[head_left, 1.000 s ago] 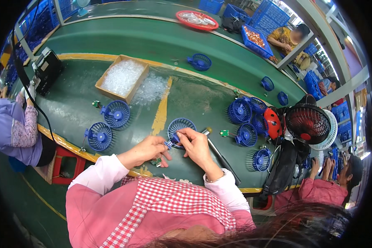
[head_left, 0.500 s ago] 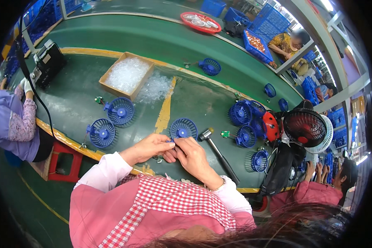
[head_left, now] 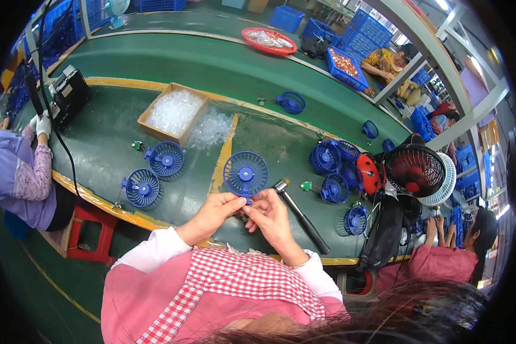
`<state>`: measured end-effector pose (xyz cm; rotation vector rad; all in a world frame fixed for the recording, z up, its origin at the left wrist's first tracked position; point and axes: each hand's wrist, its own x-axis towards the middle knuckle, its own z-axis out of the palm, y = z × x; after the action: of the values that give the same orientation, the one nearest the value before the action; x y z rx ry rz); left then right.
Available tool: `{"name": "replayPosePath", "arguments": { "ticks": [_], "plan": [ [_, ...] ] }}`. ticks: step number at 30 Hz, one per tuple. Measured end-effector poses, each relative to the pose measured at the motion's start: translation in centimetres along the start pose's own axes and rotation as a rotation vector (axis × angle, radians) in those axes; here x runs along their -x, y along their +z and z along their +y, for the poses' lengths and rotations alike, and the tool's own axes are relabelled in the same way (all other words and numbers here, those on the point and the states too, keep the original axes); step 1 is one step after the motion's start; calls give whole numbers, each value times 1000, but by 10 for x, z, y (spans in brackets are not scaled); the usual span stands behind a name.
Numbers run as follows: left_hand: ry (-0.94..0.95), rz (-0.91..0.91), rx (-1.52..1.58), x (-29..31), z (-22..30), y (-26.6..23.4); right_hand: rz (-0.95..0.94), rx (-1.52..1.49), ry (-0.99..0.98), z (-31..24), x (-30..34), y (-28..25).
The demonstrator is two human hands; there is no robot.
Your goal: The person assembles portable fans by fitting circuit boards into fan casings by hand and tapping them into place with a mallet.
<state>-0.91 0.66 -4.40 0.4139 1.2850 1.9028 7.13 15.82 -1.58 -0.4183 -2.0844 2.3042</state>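
Note:
Between my two hands a blue fan housing (head_left: 246, 174) is held by its narrow stem, its round slatted cage pointing away from me. My left hand (head_left: 217, 213) pinches the stem from the left. My right hand (head_left: 268, 213) grips it from the right, fingers curled; whatever small part lies under the fingertips is hidden. Just right of my hands lies a hammer (head_left: 301, 218) with a black handle. A small green circuit board (head_left: 306, 186) is beyond it. Two more blue fan housings (head_left: 165, 159) (head_left: 142, 188) rest on the bench to the left.
A cardboard box (head_left: 174, 113) of clear plastic pieces stands at the back left, more pieces spilled beside it. Blue housings (head_left: 325, 157) cluster at right near a red ladybird-shaped object (head_left: 370, 173) and a black desk fan (head_left: 415, 170). Co-workers (head_left: 23, 172) sit at both sides.
The blue fan housing has come up more fully into view above my hands, its cage now facing up. My hands have shifted slightly and hold its stem.

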Motion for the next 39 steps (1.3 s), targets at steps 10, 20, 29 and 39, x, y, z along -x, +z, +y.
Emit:
{"name": "replayPosePath", "arguments": {
  "ticks": [10, 20, 29, 39],
  "plan": [
    [-156, -169, -408, 14, 40, -7, -144, 855, -672, -32, 15, -2],
    [345, -92, -1163, 0, 47, -11, 116, 445, -194, 13, -6, -12],
    [365, 60, -1087, -12, 5, -9, 481, 1438, -408, 14, 2, -73],
    [371, 75, -1085, -17, 4, -7, 336, 868, -388, -10, 27, -33]
  ]
}}
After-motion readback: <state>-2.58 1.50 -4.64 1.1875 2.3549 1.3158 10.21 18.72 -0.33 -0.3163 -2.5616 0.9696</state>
